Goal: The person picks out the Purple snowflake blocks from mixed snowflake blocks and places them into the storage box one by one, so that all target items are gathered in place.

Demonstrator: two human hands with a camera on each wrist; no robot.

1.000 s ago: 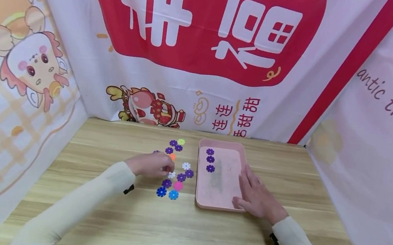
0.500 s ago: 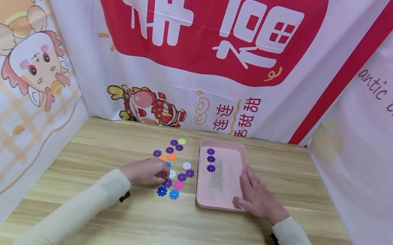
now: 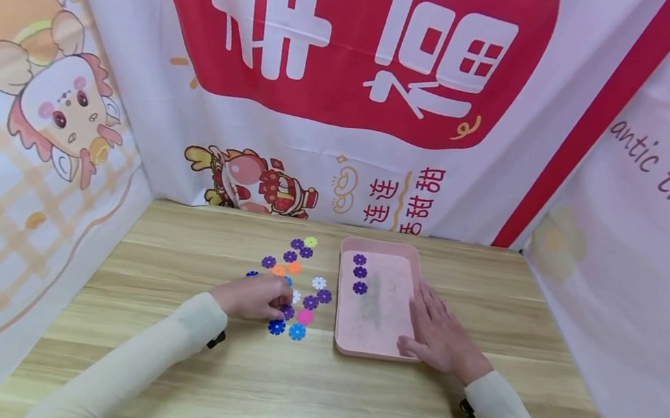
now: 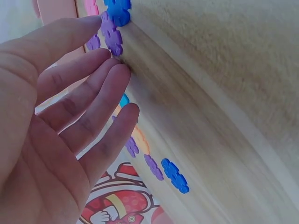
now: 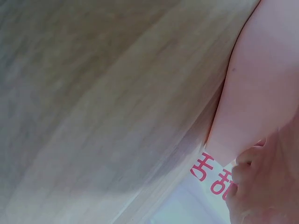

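Hanging low over the tabletop, the left hand in the head view has a purple disc right at its fingertips — toward 4 o'clock from the middle of the hand and partly hidden by it. Round and flat-lying, the disc offers no long axis, so its side toward the hand seems to be what counts. A dark blue disc lies at 7 o'clock from it, a pink disc at 3. Farther out at 3 o'clock is the pink tray, bearing three purple discs; the right hand rests along its right edge, fingers extended. The left hand is clearly nearer the disc.

In the left wrist view, the fingers are loosely bent, with the thumb well parted from them and nothing seen between. The purple disc lies at 1 o'clock from the palm, close by the thumb tip — whether they touch I cannot tell.

In the right wrist view, the tray's wall fills 3 o'clock, the right hand 4 o'clock; how firmly it presses is not shown.
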